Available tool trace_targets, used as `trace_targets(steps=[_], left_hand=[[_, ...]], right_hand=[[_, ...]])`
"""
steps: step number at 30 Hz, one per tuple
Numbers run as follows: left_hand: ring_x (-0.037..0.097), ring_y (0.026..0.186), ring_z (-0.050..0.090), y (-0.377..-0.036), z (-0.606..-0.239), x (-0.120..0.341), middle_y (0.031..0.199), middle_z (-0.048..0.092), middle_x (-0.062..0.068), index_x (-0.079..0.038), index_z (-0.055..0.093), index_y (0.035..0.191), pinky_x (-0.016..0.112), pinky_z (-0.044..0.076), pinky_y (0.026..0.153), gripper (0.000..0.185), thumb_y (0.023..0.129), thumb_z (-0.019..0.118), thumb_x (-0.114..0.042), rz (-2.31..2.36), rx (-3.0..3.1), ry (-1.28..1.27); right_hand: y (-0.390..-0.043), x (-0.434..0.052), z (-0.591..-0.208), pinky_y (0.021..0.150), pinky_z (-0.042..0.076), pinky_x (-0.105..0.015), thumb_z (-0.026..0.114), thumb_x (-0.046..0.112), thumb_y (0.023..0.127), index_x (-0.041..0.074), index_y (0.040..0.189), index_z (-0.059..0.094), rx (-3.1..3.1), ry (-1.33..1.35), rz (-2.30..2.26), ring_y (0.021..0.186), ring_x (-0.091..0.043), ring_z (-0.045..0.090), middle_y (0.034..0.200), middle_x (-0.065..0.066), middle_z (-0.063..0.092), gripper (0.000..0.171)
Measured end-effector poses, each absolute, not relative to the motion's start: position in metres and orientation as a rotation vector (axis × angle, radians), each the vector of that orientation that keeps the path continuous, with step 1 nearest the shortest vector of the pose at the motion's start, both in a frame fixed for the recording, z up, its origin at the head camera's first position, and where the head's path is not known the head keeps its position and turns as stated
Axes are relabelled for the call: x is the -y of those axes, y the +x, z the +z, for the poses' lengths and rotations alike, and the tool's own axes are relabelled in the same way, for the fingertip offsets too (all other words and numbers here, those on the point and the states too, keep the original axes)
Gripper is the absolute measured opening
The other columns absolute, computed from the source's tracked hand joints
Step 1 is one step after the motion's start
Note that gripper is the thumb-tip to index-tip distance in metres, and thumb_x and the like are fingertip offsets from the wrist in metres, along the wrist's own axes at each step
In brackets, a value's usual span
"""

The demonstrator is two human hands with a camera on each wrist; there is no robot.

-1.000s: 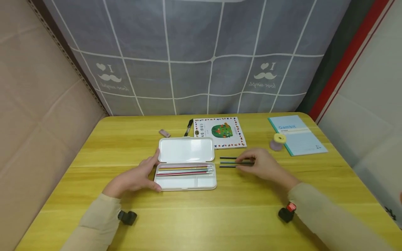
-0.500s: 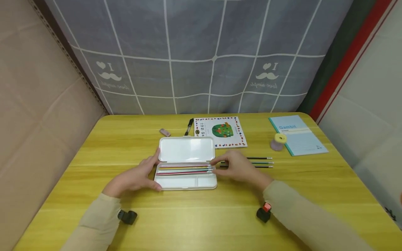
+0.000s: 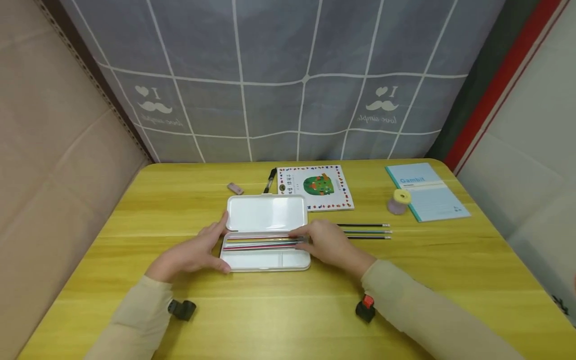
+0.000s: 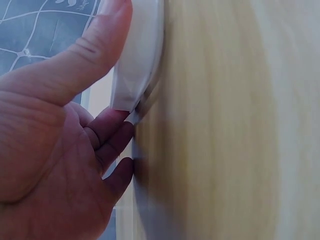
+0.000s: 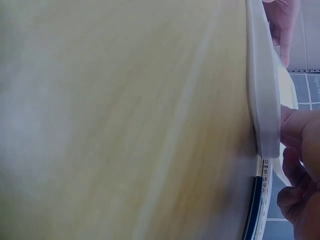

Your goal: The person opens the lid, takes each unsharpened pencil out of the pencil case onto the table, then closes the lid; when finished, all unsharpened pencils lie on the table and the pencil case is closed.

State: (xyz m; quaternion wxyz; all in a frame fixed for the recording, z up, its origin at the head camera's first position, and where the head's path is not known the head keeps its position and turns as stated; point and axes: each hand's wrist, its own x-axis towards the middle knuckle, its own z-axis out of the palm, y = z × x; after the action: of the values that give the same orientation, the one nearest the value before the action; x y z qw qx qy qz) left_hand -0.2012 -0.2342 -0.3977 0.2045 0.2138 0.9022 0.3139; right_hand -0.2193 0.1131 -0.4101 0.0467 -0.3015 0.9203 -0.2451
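Here we hold the open white pencil case (image 3: 267, 240) at the middle of the yellow table (image 3: 288, 310), our left hand (image 3: 191, 255) gripping its left end, the thumb laid along the hinge edge and the fingers curled round the near corner, as the left wrist view shows close up. Our right hand (image 3: 325, 242) sits at the case's right end, fingertips pinching the tip of a pencil (image 3: 265, 239) that lies in the far slot of the tray among the other coloured pencils; how firmly the fingers close we cannot fully tell from the head view, though the right wrist view shows them curled at the case's edge. The pencil's long axis runs left to right, parallel to the case's long side and to the hinge, so it lies straight along the slot. Just right of that hand, three loose pencils (image 3: 366, 231) lie on the table, also pointing left to right, side by side and close together; the right hand is plainly the nearer one to them, the left being well apart across the case. Farther off stand a picture book (image 3: 315, 187), a black pen (image 3: 270, 180), a small eraser (image 3: 235, 188), a tape roll (image 3: 398, 201) and a blue notebook (image 3: 427, 192).
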Motion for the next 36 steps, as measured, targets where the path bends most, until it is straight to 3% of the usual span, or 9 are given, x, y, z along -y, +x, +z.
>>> trace_targets(steps=[6,13,20,29,36], left_hand=[[0.049,0.150,0.016,-0.201,-0.395,0.232,0.144,0.050,0.017,0.003,-0.014,0.162,0.068,0.012,0.121,0.139,0.079,0.090,-0.035,0.895,-2.498,0.599],[0.048,0.149,0.018,-0.202,-0.396,0.233,0.143,0.048,0.016,0.003,-0.015,0.162,0.067,0.013,0.121,0.139,0.080,0.090,-0.035,0.888,-2.498,0.585],[0.047,0.149,0.019,-0.203,-0.398,0.234,0.142,0.048,0.013,0.001,-0.016,0.162,0.068,0.014,0.121,0.140,0.080,0.089,-0.038,0.865,-2.506,0.589],[0.049,0.150,0.016,-0.202,-0.397,0.233,0.144,0.047,0.015,0.001,-0.016,0.162,0.068,0.012,0.121,0.140,0.079,0.089,-0.038,0.863,-2.509,0.579],[0.049,0.148,0.019,-0.202,-0.398,0.233,0.140,0.050,0.012,0.004,-0.015,0.162,0.068,0.014,0.120,0.139,0.080,0.090,-0.036,0.882,-2.505,0.620]], right_hand=[[-0.219,-0.111,-0.411,0.066,0.045,-0.029,0.080,0.020,0.094,0.022,0.120,0.081,-2.842,-0.955,-0.718,0.072,-0.008,0.056,0.103,0.002,0.079,0.026],[-0.217,-0.107,-0.411,0.064,0.046,-0.031,0.079,0.024,0.095,0.025,0.121,0.080,-2.890,-0.966,-0.615,0.072,-0.010,0.059,0.102,0.001,0.080,0.026],[-0.216,-0.104,-0.409,0.078,0.056,-0.038,0.081,0.024,0.093,0.024,0.116,0.082,-2.895,-0.918,-0.636,0.095,-0.017,0.072,0.108,0.003,0.079,0.023],[-0.215,-0.101,-0.412,0.065,0.052,-0.035,0.079,0.027,0.095,0.028,0.123,0.080,-2.938,-0.975,-0.533,0.083,-0.015,0.069,0.104,0.001,0.080,0.028],[-0.213,-0.098,-0.412,0.078,0.057,-0.038,0.082,0.025,0.092,0.024,0.111,0.084,-2.946,-0.902,-0.644,0.098,-0.016,0.073,0.105,0.006,0.079,0.019]])
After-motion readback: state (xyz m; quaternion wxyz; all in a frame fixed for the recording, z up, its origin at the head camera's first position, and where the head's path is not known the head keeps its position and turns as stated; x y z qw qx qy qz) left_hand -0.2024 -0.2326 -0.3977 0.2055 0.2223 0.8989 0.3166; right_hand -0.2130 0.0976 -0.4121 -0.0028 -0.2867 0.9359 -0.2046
